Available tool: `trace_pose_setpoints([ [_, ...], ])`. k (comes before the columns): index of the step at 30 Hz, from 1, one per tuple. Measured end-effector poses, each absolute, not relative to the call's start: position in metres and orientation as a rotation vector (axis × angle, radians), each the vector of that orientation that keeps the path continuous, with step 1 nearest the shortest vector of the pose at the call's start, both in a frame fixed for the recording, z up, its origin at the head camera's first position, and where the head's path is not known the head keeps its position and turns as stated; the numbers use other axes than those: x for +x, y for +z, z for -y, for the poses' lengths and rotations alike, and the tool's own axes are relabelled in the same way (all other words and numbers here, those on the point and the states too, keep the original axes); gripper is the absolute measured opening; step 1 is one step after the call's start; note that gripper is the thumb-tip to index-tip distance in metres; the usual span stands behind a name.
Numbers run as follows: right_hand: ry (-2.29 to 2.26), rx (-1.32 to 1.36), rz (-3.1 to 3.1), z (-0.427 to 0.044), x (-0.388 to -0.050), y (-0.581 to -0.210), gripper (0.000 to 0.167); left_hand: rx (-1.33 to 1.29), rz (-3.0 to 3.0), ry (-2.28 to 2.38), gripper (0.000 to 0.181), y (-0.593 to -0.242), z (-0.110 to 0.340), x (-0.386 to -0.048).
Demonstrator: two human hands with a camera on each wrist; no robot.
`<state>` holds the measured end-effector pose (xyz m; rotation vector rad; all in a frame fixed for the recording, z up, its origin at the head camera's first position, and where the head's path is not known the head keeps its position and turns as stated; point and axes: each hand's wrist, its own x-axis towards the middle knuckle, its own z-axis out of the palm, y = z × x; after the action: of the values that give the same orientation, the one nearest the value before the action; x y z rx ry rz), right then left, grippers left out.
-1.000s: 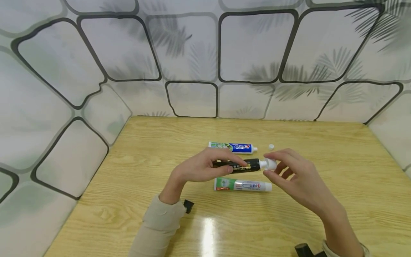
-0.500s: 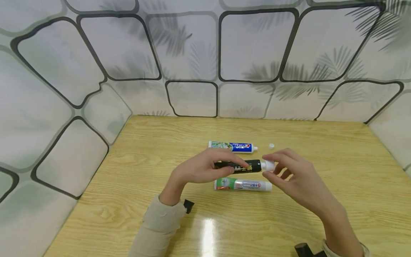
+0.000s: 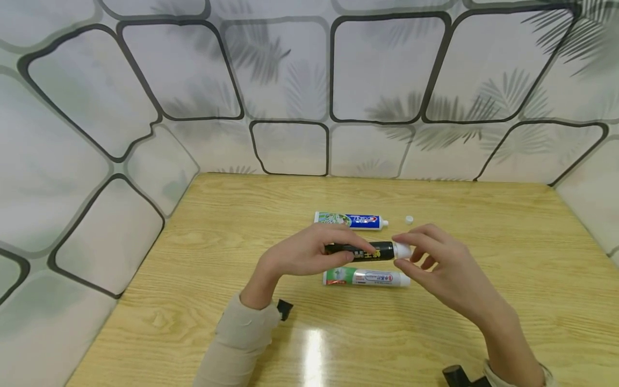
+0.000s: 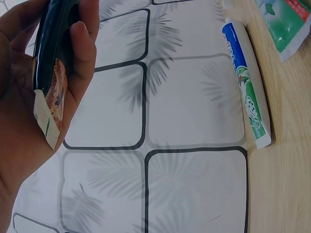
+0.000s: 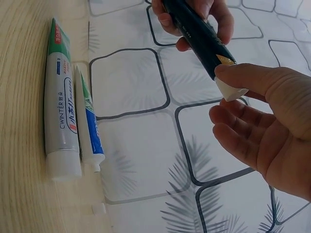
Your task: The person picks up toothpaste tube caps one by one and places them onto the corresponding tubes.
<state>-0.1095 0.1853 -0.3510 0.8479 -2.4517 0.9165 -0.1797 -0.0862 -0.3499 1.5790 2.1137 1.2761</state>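
Note:
My left hand [image 3: 309, 250] grips a black toothpaste tube [image 3: 385, 251] above the table, its nozzle end pointing right. At that end a white cap [image 3: 402, 250] sits against the tube's shoulder, pinched between the thumb and fingers of my right hand [image 3: 445, 263]. The right wrist view shows the thumb on the white cap [image 5: 229, 90], the other fingers loosely bent below. In the left wrist view the tube's flat, pale tail end [image 4: 47, 121] sticks out of the palm.
Behind the hands lies a blue-and-green toothpaste tube [image 3: 365, 222], its nozzle uncapped; a small white cap [image 3: 409, 220] is right of it. In front, a capped white-and-green toothpaste tube [image 3: 379, 277] lies on the wooden table [image 3: 193, 279]. A patterned backdrop [image 3: 290, 150] rises behind.
The white cap has moved left over the nozzle, together with my right hand; the white neck that showed earlier is now covered. My left hand has barely moved.

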Motion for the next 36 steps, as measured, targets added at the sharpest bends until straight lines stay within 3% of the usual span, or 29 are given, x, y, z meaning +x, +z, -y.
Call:
trace_pose_setpoints([
  [8, 0.907, 0.858, 2.438, -0.1842, -0.1098, -0.3518, 0.046, 1.592, -2.108, 1.265, 0.03, -0.3498, 0.0862, -0.1801],
  [16, 1.032, 0.863, 2.402, -0.1852, -0.1079, -0.3482, 0.057, 1.574, -2.08, 1.313, 0.028, -0.3505, 0.0907, -0.1829],
  [36, 1.087, 0.794, 2.413, -0.1864, -0.1071, -0.3468, 0.046, 1.625, -2.107, 1.298, 0.028, -0.3466, 0.0912, -0.1799],
])
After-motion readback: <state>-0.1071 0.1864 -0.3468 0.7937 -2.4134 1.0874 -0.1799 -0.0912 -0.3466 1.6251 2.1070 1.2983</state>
